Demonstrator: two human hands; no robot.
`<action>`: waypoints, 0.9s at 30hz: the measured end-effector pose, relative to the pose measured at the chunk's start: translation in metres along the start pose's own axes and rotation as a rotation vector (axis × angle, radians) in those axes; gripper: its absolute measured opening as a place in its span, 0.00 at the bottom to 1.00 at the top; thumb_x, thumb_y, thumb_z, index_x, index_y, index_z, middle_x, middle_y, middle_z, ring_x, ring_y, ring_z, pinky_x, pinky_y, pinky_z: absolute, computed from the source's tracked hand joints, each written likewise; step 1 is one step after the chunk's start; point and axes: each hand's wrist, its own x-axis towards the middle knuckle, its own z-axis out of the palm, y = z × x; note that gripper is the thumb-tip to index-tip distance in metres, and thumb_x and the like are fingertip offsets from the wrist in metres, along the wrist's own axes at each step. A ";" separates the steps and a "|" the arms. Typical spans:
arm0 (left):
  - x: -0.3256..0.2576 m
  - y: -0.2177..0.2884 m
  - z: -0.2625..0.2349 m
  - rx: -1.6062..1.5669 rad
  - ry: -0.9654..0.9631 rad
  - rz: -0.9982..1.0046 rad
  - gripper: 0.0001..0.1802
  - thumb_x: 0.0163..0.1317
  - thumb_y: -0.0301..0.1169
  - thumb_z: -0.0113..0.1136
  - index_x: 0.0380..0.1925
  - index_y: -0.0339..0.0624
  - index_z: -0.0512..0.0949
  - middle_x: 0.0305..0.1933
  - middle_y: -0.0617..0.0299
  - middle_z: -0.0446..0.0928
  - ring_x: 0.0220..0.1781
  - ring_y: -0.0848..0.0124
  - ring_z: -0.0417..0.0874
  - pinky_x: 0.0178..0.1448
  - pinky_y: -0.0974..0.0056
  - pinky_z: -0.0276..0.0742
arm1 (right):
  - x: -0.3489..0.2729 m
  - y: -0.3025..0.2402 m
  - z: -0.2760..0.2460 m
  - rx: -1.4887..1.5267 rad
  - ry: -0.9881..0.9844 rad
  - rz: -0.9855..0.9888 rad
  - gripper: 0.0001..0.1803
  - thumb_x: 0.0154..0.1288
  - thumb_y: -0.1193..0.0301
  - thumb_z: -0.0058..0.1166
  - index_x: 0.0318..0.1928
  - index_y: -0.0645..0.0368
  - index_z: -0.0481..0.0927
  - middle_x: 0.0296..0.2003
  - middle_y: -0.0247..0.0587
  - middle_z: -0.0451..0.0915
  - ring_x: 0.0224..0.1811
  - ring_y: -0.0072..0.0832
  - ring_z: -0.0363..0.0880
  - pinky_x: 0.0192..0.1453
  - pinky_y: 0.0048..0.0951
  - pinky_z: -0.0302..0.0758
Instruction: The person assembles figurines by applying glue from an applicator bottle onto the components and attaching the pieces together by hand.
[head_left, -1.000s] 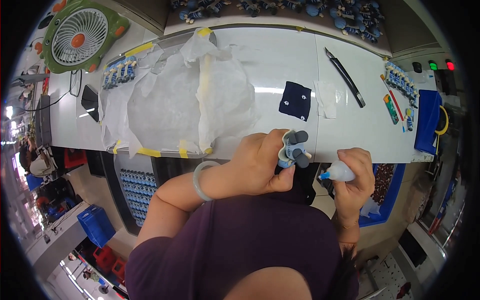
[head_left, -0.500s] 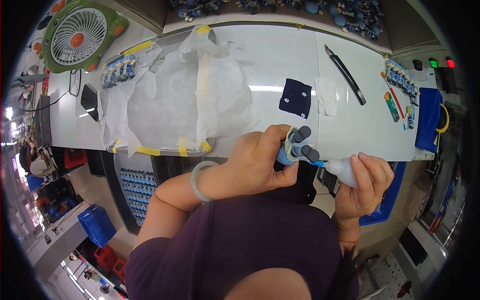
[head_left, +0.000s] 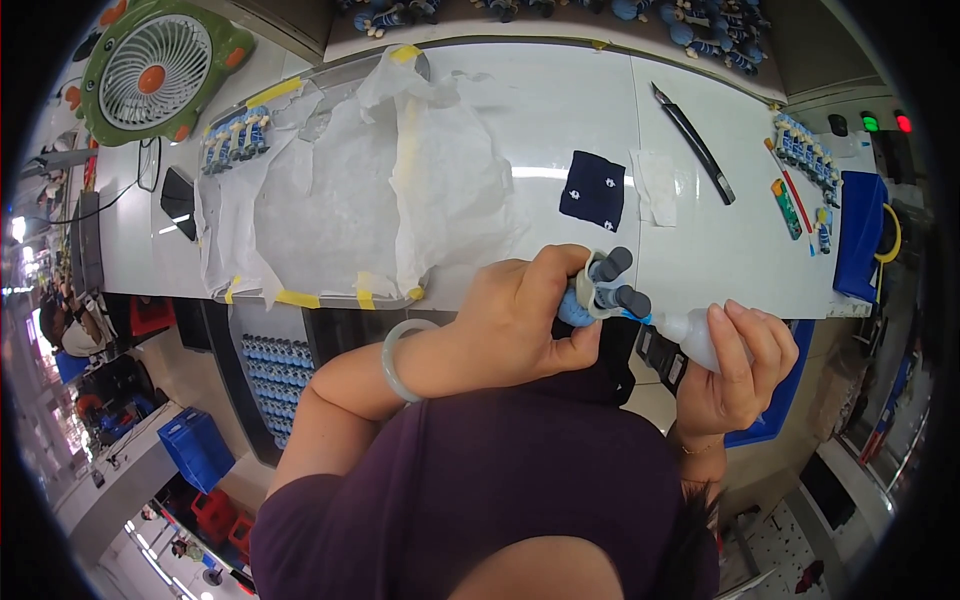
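My left hand (head_left: 520,325) grips a small blue and grey toy figure (head_left: 603,290) with two dark grey feet sticking up to the right. A pale bangle sits on that wrist. My right hand (head_left: 735,365) holds a small white squeeze bottle (head_left: 690,335) with a blue nozzle, and the nozzle tip touches the figure just below its feet. Both hands hover at the near edge of the white table (head_left: 560,120).
Crumpled white paper taped with yellow strips (head_left: 350,190) covers a tray at the left. A dark blue cloth square (head_left: 592,190), a white slip, a black knife (head_left: 695,140), a green fan (head_left: 150,65) and rows of small blue figures (head_left: 800,150) lie on the table. A blue bin stands below right.
My left hand turned the figure so its feet point right. My right hand moved right and tilted the bottle so that its nozzle meets the figure.
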 end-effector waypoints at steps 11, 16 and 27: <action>-0.003 -0.001 0.001 -0.001 0.020 0.018 0.27 0.38 0.26 0.59 0.42 0.28 0.65 0.28 0.58 0.73 0.20 0.66 0.75 0.24 0.69 0.70 | 0.003 0.000 -0.005 -0.022 -0.023 -0.040 0.21 0.40 0.81 0.59 0.38 0.47 0.81 0.39 0.26 0.75 0.43 0.30 0.66 0.45 0.24 0.66; 0.001 0.000 0.000 0.037 0.024 0.026 0.27 0.39 0.26 0.59 0.42 0.28 0.65 0.28 0.58 0.73 0.20 0.66 0.75 0.24 0.69 0.71 | 0.005 -0.001 -0.007 -0.037 -0.027 -0.047 0.21 0.39 0.82 0.59 0.37 0.47 0.82 0.39 0.26 0.75 0.43 0.30 0.66 0.45 0.24 0.66; 0.002 -0.002 -0.001 0.058 0.002 0.039 0.30 0.40 0.25 0.59 0.46 0.26 0.62 0.29 0.60 0.74 0.20 0.68 0.75 0.23 0.70 0.70 | 0.008 0.003 -0.003 0.007 -0.004 -0.040 0.22 0.37 0.85 0.56 0.37 0.51 0.80 0.38 0.30 0.75 0.42 0.32 0.68 0.45 0.27 0.67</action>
